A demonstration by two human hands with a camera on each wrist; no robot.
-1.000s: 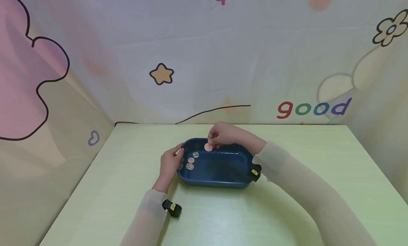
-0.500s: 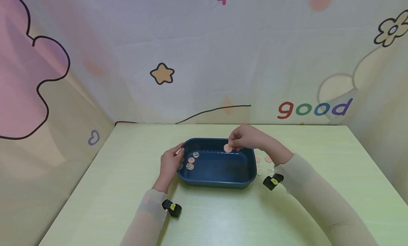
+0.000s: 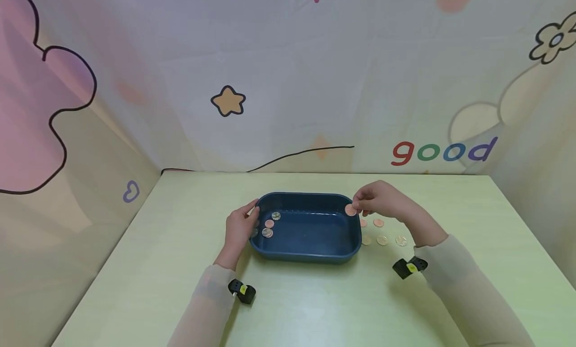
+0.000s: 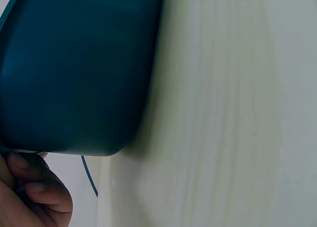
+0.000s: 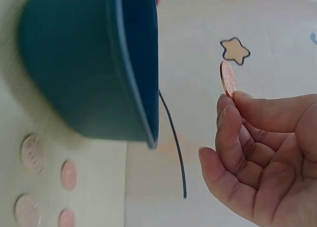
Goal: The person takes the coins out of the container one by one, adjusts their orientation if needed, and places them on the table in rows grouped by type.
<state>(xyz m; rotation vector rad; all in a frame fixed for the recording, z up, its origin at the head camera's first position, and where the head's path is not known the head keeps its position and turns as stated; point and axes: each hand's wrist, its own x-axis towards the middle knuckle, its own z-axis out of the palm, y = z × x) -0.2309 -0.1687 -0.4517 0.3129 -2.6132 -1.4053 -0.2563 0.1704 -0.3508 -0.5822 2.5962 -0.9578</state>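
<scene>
My right hand (image 3: pixel 382 199) pinches a copper-coloured coin (image 5: pixel 228 78) between thumb and fingertips, above the right end of a dark blue rectangular tray (image 3: pixel 310 258). In the right wrist view the coin stands on edge, held above the tray's rim. My left hand (image 3: pixel 238 232) grips the tray's left end at the rim; curled fingers (image 4: pixel 49 192) show beside the tray wall in the left wrist view. Inside the tray, near that left end, lie several coins: a copper coin (image 3: pixel 269 223), a silvery coin (image 3: pixel 276 215) and others close by.
On the table (image 3: pixel 310 307), just right of the tray, lie several coins, among them a copper coin (image 3: pixel 378 222) and a pale gold coin (image 3: pixel 401 241). A printed cloth backdrop (image 3: pixel 288 87) rises behind the table's back edge.
My right hand has moved right with the copper coin, from over the tray's middle to its right end. The coins on the table have come into view. My left hand stays at the tray.
</scene>
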